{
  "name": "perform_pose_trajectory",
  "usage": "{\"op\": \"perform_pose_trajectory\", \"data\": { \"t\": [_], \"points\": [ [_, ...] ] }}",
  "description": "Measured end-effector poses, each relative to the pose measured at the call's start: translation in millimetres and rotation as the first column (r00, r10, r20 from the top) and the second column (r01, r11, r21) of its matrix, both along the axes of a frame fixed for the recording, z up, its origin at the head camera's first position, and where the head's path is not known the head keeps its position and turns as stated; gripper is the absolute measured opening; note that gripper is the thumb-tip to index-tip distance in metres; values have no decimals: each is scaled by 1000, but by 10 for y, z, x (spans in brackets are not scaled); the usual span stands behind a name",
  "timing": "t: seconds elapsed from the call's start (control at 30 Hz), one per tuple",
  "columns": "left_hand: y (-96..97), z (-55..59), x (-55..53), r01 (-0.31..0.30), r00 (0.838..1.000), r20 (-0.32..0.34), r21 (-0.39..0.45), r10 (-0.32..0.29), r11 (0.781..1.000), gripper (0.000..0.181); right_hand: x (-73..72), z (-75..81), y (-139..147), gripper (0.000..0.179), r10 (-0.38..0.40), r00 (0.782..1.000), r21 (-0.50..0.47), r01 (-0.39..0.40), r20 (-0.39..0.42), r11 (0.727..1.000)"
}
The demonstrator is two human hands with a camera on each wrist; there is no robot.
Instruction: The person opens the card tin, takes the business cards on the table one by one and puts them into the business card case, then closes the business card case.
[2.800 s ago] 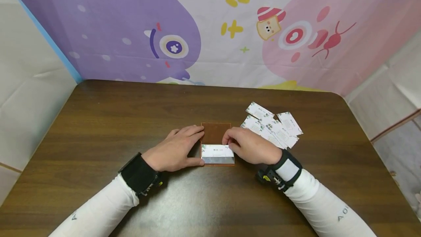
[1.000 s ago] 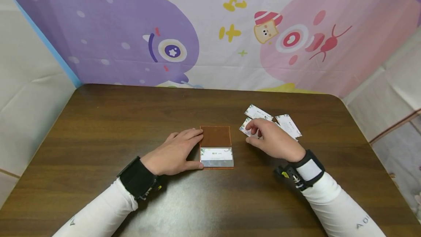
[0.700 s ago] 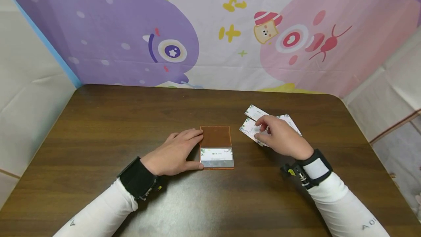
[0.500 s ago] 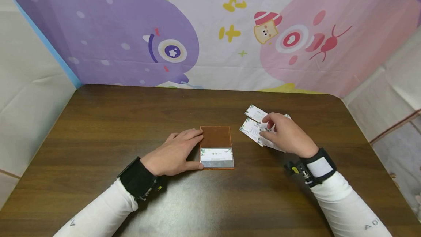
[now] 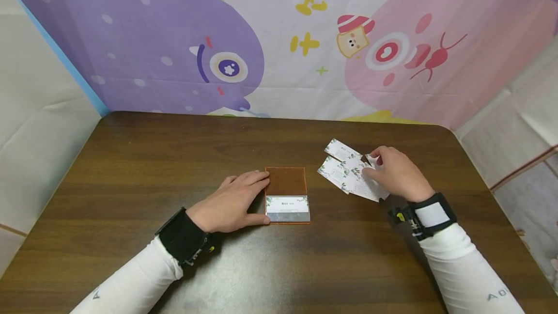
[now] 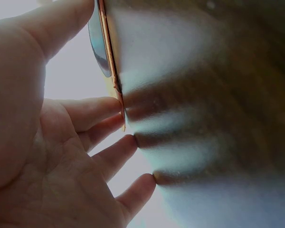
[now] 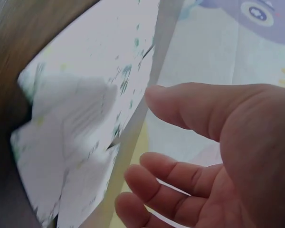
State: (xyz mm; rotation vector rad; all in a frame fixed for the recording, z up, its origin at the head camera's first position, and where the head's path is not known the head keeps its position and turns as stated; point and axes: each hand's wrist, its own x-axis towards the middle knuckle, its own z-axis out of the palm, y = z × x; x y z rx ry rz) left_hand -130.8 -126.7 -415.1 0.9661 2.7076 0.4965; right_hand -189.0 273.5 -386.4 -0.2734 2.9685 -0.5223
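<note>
A brown leather card holder (image 5: 285,180) lies unfolded on the table. In its lower pocket a white card (image 5: 287,204) with printed leaves shows behind a clear strip. My left hand (image 5: 228,202) rests at the holder's left edge, fingertips at the upper side and thumb at the lower corner; the left wrist view has these fingers fairly straight against the thin edge (image 6: 116,85). To the right, several white leaf-printed cards (image 5: 334,174) lie overlapping. Over their right end hovers my right hand (image 5: 401,173), hiding part of them. Its thumb (image 7: 180,102) and bent fingers stand apart, nothing between them.
The dark wooden table (image 5: 174,144) reaches back to a printed cloth backdrop (image 5: 279,62) with cartoon figures. One card (image 5: 342,149) lies at the back left of the loose pile.
My right hand has left the card holder, gone to the loose cards and slid rightward over them, uncovering the left and middle ones. My left hand stays at the holder.
</note>
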Motion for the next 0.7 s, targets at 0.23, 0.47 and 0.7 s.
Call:
{"op": "perform_pose_trajectory", "data": {
  "t": [0.23,0.47,0.7],
  "points": [
    [3,11,7,-1,1000,-3,6,1,1000,92,-34,-55,154,58,-48,998,50,47,33,998],
    [4,10,6,2,1000,-4,2,-2,1000,92,-86,-130,281,62,-80,997,93,78,18,993],
    [4,15,6,1,1000,-10,4,-1,1000,92,-101,-115,327,66,-128,989,100,120,79,988]
  ]
}}
